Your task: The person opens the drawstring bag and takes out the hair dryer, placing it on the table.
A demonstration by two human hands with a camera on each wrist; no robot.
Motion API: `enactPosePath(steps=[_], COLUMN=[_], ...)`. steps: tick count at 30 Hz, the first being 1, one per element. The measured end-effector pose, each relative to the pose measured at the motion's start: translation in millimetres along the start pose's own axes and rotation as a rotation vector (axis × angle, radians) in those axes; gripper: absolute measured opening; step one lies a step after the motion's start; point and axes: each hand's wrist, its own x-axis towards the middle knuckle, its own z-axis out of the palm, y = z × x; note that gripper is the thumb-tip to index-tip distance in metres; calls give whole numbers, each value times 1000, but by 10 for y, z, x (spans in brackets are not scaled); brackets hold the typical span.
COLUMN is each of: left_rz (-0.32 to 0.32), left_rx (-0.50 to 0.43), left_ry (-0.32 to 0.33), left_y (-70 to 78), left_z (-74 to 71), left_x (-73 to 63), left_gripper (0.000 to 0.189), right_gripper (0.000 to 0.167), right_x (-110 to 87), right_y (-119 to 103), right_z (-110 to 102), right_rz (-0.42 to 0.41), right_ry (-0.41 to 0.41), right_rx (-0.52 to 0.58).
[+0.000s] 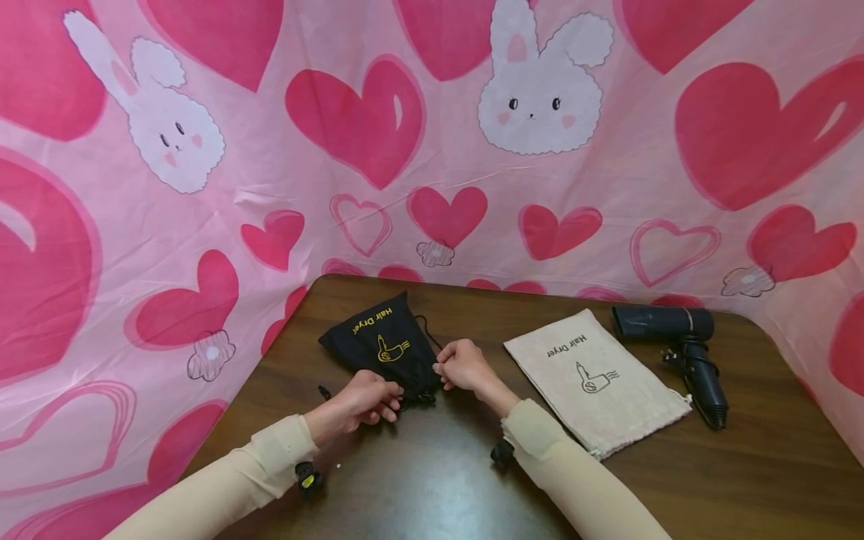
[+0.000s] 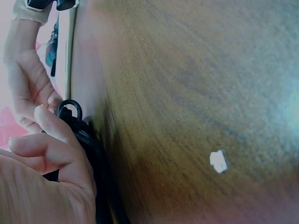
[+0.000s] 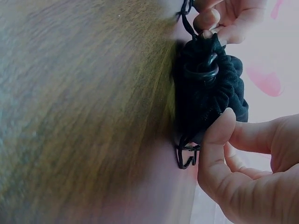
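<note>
A black drawstring bag [image 1: 374,341] lies on the table with yellow "Hair Dryer" lettering and a hair dryer drawing. Its gathered mouth [image 3: 224,88] faces me, and a black loop [image 3: 211,73] pokes out of it. At the left end of the mouth, my left hand [image 1: 364,401] pinches the bag by its edge and cord. My right hand [image 1: 466,367] pinches the opposite edge between thumb and fingers, seen close in the right wrist view. Loose black cord [image 3: 188,158] dangles beside the right fingertips.
To the right lies a beige drawstring bag [image 1: 574,397], also marked "Hair Dryer". Beyond it a black hair dryer [image 1: 661,322] rests with its cord wrapped about the handle. A small white scrap [image 2: 218,161] is on the wooden table [image 1: 418,480]. Pink heart-printed cloth surrounds the table.
</note>
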Motion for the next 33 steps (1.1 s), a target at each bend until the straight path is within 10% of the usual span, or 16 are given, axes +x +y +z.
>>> enactPosePath(steps=[33], left_rz=[12], left_rx=[-30], left_ry=[25], left_y=[-5], left_z=[24], left_x=[-27], left_gripper=[19], right_gripper=[6], right_x=[67], right_y=[95], right_z=[-74], right_rz=[25], right_ry=[-83], right_rx=[182])
